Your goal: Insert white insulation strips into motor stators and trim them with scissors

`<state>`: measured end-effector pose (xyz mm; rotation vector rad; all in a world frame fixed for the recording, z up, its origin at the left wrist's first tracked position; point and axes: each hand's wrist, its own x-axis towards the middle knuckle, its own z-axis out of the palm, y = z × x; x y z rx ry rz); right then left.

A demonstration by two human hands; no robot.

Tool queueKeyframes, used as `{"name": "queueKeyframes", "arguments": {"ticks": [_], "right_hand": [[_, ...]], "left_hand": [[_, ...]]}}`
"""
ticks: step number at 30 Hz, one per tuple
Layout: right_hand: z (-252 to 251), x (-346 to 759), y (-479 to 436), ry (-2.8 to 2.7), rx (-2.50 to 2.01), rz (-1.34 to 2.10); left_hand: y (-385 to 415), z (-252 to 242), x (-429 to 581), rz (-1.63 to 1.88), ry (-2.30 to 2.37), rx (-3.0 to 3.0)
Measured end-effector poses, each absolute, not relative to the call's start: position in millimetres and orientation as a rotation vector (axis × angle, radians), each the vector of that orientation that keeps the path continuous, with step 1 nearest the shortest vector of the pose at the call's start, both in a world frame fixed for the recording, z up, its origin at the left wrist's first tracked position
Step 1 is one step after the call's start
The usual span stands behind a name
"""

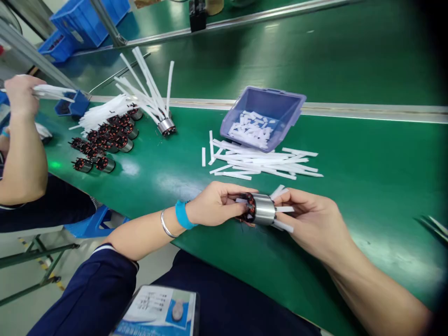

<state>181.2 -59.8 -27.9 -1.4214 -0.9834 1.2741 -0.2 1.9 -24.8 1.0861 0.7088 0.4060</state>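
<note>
Over the near edge of the green bench I hold a motor stator (pixel 264 208), a silver cylinder with dark copper windings at its left end. My left hand (pixel 217 203) grips it at the winding end, fingers closed. Several white insulating strips (pixel 285 209) stick out of its right end. My right hand (pixel 315 219) is closed at those strips, thumb and fingers around them; which strip it pinches is partly hidden. Just beyond lies a loose pile of white strips (pixel 262 161). Behind the pile, a purple bin (pixel 294 112) is tilted and holds short white pieces.
Several stators (pixel 105 140) are grouped at the left beside a heap of white strips (pixel 105 112). Another stator (pixel 166 125) stands with long strips fanning out. A co-worker's hand (pixel 23 93) holds strips at far left. Tweezers (pixel 436 227) lie at the right edge.
</note>
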Motion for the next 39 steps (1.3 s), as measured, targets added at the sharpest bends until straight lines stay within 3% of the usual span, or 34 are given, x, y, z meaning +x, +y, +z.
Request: {"name": "queueKeyframes", "arguments": {"ticks": [7,10,21,39], "right_hand": [[-39,179,-62,-1.169,-1.319,1.120],[-44,182,-61,-1.220,-1.226,1.216],[-43,197,-57,-1.212,-1.296,1.411],[-21,198,-61,-1.157,-1.306,1.436]], "left_hand": [[-2,-25,1,0.494,0.811,1.298],[-3,-23,1,0.503,0.851,1.354],[15,-19,-3,0.195,0.718,0.986],[13,-28,-2,0.350,0.615,0.840]]}}
